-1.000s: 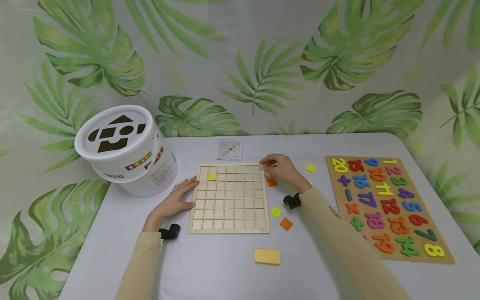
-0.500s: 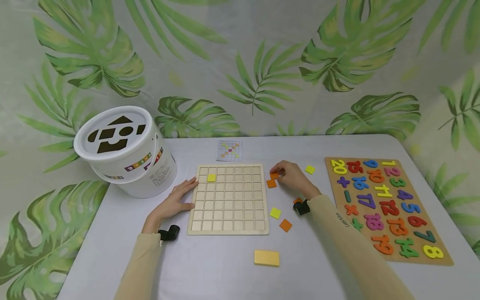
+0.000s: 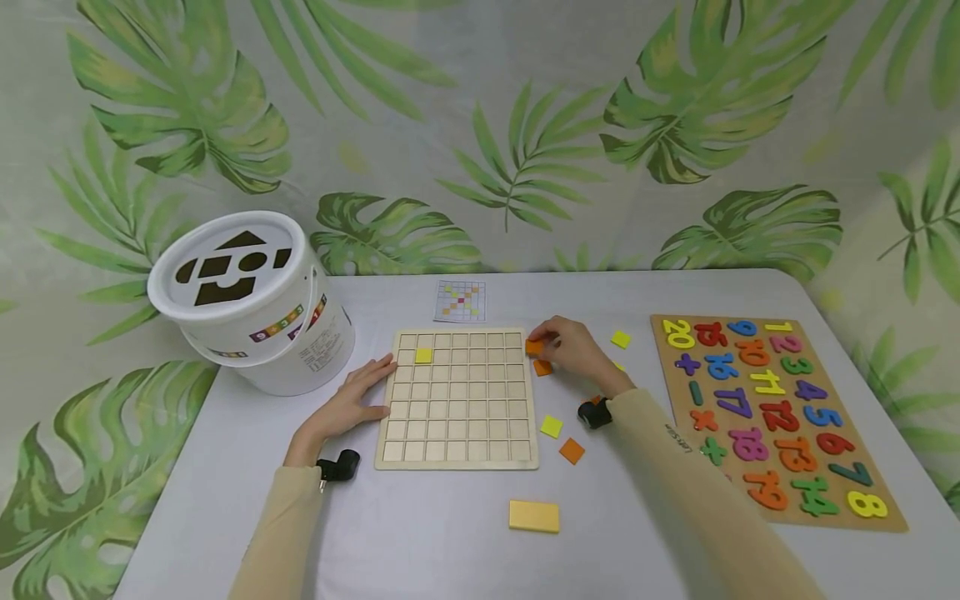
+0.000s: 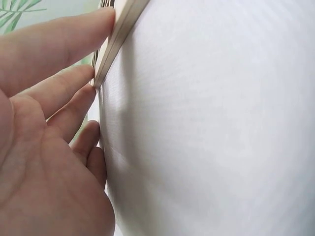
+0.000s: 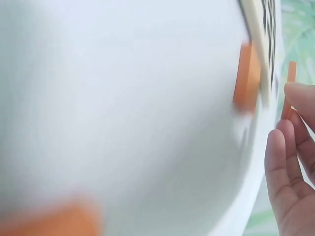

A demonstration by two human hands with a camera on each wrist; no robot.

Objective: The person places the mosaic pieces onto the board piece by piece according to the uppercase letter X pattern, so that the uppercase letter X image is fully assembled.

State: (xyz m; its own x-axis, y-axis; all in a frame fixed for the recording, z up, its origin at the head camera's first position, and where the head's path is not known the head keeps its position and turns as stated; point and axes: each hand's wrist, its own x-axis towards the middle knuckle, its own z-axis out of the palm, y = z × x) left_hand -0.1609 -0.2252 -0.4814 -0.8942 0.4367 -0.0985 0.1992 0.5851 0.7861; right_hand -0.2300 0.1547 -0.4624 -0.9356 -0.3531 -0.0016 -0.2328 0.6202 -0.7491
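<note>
While left hand [image 3: 347, 406] steadies the grid board [image 3: 457, 397], fingers flat, I note right hand [image 3: 573, 350] pinching an orange tile [image 3: 534, 347] at its far-right corner; one yellow tile [image 3: 423, 355] seated, the other cells bare.

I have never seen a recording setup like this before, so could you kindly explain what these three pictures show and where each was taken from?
There is no machine here: a person works with two bare hands. The wide picture comes from a camera on the head, looking down at a table. The two close pictures come from small cameras on each wrist.

The left hand lies flat, its fingers touching the edge of a wooden grid board, which holds one yellow tile. The right hand pinches an orange tile beside the board's far right corner. Another orange tile lies just below it.

Also on the table: a white bucket, a pattern card, a number puzzle and a yellow block.
</note>
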